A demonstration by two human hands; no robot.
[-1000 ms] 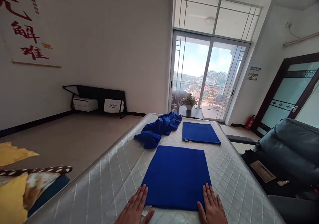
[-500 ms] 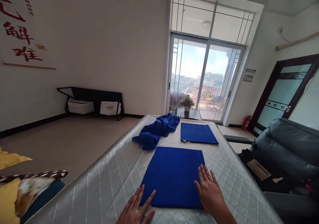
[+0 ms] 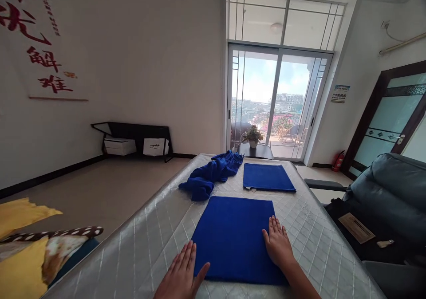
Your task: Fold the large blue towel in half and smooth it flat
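Observation:
A blue cloth folded into a flat rectangle (image 3: pixel 236 241) lies on the silvery quilted mattress (image 3: pixel 140 245) in front of me. My left hand (image 3: pixel 183 268) rests at its near left edge, fingers stretched out and thumb on the cloth. Along the right edge lies my right hand (image 3: pixel 278 241), flat with its fingers extended. Neither hand grips anything. Beyond this cloth, a second folded blue cloth (image 3: pixel 269 177) lies flat to the right, with small white tags at its near edge. Beside it on the left is a crumpled blue cloth (image 3: pixel 213 175).
A dark armchair (image 3: pixel 392 192) stands close on the right, with a brown card (image 3: pixel 356 228) on it. Yellow and patterned fabrics (image 3: pixel 29 259) are at the lower left. A potted plant (image 3: pixel 253 135) stands on a small table past the mattress, before glass sliding doors (image 3: pixel 254 99).
My left hand has moved slightly forward along the cloth's left edge, its fingers closer together. My right hand has shifted a little along the right edge. The view has turned slightly left.

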